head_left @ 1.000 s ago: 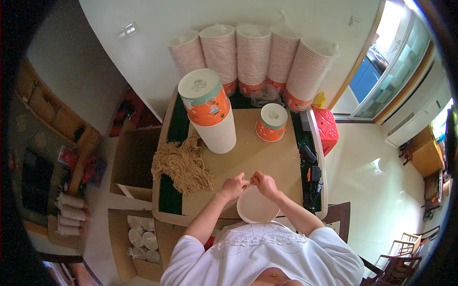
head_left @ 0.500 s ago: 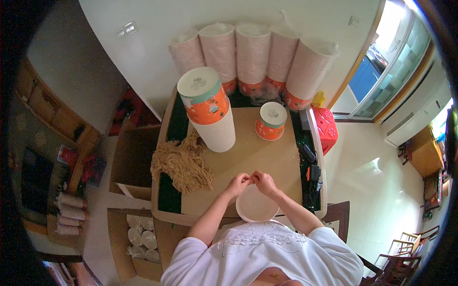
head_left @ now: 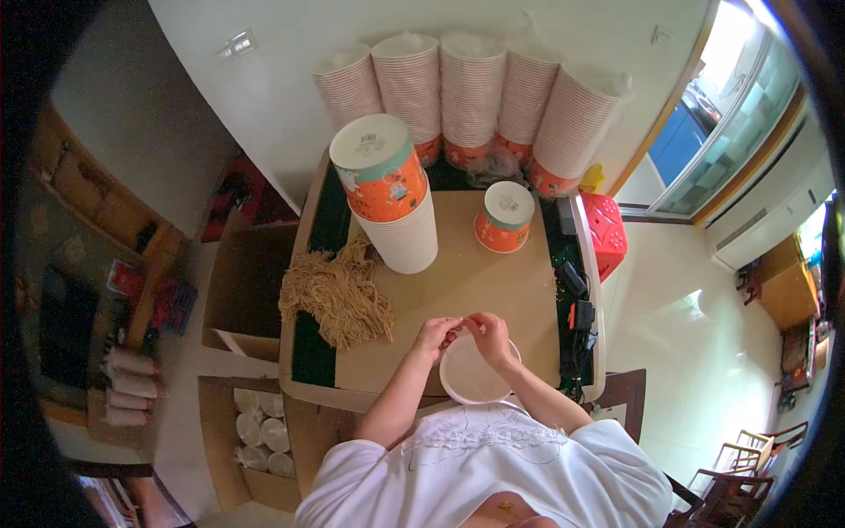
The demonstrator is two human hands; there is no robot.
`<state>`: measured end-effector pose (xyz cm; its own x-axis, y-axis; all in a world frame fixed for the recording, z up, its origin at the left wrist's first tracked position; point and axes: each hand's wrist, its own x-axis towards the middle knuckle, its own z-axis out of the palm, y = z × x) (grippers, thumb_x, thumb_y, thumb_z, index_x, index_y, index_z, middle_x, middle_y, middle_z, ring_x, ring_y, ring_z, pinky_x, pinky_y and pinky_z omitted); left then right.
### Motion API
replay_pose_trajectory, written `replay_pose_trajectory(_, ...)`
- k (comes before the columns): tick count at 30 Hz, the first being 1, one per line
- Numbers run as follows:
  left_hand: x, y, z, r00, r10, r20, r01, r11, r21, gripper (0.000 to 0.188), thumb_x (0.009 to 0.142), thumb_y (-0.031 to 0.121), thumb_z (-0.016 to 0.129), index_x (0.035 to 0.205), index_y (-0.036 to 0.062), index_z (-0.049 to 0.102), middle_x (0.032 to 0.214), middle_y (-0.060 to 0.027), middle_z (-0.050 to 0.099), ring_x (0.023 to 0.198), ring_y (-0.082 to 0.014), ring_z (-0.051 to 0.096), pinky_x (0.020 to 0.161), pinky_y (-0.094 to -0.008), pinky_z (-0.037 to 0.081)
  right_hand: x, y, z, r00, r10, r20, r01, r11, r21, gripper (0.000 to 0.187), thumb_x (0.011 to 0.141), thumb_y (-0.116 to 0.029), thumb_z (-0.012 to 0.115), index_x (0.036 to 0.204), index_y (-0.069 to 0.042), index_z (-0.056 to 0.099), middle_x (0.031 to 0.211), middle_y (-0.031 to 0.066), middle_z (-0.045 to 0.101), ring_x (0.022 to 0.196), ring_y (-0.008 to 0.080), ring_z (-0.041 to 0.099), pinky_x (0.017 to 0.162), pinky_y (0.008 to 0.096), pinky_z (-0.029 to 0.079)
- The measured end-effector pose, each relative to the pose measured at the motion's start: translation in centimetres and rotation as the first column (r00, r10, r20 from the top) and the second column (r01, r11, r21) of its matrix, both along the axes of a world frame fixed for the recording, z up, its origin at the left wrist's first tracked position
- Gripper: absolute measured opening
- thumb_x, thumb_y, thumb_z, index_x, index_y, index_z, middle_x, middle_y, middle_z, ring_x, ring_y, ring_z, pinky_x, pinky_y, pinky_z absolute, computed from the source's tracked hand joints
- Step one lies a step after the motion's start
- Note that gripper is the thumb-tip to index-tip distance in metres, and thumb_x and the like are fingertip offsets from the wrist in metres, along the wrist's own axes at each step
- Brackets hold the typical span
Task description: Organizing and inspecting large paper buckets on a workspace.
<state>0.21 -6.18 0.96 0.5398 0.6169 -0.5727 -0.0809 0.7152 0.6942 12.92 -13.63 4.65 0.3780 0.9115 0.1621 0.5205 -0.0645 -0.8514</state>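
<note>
Close to my body, at the table's near edge, a white paper bucket point(head_left: 476, 374) shows its open mouth. At its far rim my left hand point(head_left: 435, 337) and my right hand point(head_left: 490, 338) meet with fingers pinched together; whatever is between the fingertips is too small to make out. To the left lies a loose heap of tan cords point(head_left: 338, 297). Beyond it stands a tall upside-down stack of nested paper buckets point(head_left: 387, 198), the top one orange and teal. A single upside-down orange bucket point(head_left: 505, 222) stands at the right on the cardboard sheet point(head_left: 458, 282).
Several wrapped bucket stacks point(head_left: 473, 97) line the wall at the back. Black adapters and cables point(head_left: 578, 317) lie along the table's right edge. A red stool point(head_left: 603, 231) stands beyond it. Open cardboard boxes stand at the left, one holding wrapped white items point(head_left: 255, 431).
My hands stay together at the bucket's far rim, with a slight shift of fingers. The right hand now reaches further over the left fingertips. The whole view has shifted a little.
</note>
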Motion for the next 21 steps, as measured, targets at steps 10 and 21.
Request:
replay_pose_trajectory(10, 0.0, 0.3, -0.9, 1.0, 0.018, 0.001, -0.018, 1.0, -0.007, 0.006, 0.077, 0.013, 0.063, 0.08, 0.0075, 0.064, 0.066, 0.003, 0.058, 0.049, -0.0041, 0.046, 0.044, -0.0163, 0.036, 0.0, -1.0, -0.5, 0.985, 0.079, 0.155, -0.087, 0.995, 0.049, 0.017, 0.074, -0.007, 0.056, 0.089, -0.007, 0.064, 0.083, 0.0101, 0.061, 0.081, 0.0272, 0.056, 0.075, 0.0388, 0.041)
replay_pose_trajectory(21, -0.6, 0.8, -0.3, 0.988, -0.105, -0.112, 0.119, 0.985, 0.122, 0.006, 0.079, 0.01, 0.06, 0.082, 0.0055, 0.062, 0.073, -0.0012, 0.061, 0.06, -0.0101, 0.057, 0.054, -0.0224, 0.046, 2.5, 1.3, -1.2, 0.937, 0.209, -0.278, -0.271, 0.94, -0.206, 0.013, 0.078, -0.011, 0.059, 0.086, -0.002, 0.064, 0.08, 0.0086, 0.065, 0.074, 0.0115, 0.059, 0.063, 0.0262, 0.047)
